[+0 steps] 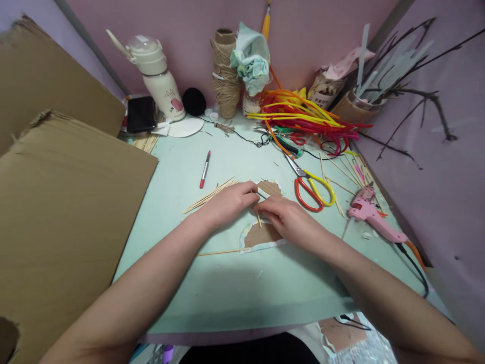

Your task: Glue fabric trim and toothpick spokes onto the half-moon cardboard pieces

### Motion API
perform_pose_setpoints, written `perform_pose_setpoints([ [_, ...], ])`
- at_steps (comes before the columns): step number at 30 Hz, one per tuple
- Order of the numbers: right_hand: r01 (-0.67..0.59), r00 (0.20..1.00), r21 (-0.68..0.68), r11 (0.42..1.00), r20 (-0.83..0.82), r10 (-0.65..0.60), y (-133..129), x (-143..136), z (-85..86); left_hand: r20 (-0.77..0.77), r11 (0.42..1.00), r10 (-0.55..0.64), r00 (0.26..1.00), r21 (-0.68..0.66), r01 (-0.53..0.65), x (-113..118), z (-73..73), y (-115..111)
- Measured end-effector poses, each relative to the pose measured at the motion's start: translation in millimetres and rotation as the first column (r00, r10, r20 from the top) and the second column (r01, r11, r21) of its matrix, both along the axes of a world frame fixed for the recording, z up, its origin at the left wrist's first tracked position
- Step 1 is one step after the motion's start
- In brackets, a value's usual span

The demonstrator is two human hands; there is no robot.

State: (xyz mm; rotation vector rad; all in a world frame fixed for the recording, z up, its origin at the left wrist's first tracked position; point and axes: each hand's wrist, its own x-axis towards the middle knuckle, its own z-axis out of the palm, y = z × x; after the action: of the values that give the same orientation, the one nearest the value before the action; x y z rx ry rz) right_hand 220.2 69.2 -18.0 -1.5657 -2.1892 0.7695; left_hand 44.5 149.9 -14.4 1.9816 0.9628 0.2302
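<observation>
Near the middle of the pale green table, my left hand [238, 201] and my right hand [288, 218] meet with fingers closed around a thin wooden stick [259, 219], whose end shows below the fingertips. A cardboard piece with a pale cloth edge [263, 234] lies just under my right hand. Another cardboard piece [270, 188] with a similar edge shows behind the fingers, partly covered by them. One stick [220, 253] lies against the nearer piece. Several thin sticks [209, 196] lie beside my left hand.
Scissors [312, 189] and a pink glue gun [375, 215] lie at the right. A red-tipped pen [205, 170] is behind the sticks. Large cardboard [71, 212] stands at the left. Along the back are a bottle [162, 86], twine [226, 76] and colourful pipe cleaners [303, 114].
</observation>
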Motion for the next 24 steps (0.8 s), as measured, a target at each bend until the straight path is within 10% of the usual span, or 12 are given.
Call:
perform_pose_setpoints([
  [8, -0.027, 0.998, 0.029, 0.999, -0.062, 0.028, 2, 2, -11.8, -0.031, 0.964, 0.045, 0.999, 0.262, -0.035, -5, -8.5, -11],
  [15, -0.043, 0.998, 0.034, 0.998, -0.051, 0.045, 2, 2, -10.3, 0.006, 0.984, 0.111, 0.994, -0.139, -0.11, 5, -5.0, -7],
  [24, -0.027, 0.996, 0.028, 0.999, -0.079, 0.029, 0, 1, -9.7, 0.031, 0.975, 0.17, 0.985, -0.152, -0.164, 9, -11.2, -2],
])
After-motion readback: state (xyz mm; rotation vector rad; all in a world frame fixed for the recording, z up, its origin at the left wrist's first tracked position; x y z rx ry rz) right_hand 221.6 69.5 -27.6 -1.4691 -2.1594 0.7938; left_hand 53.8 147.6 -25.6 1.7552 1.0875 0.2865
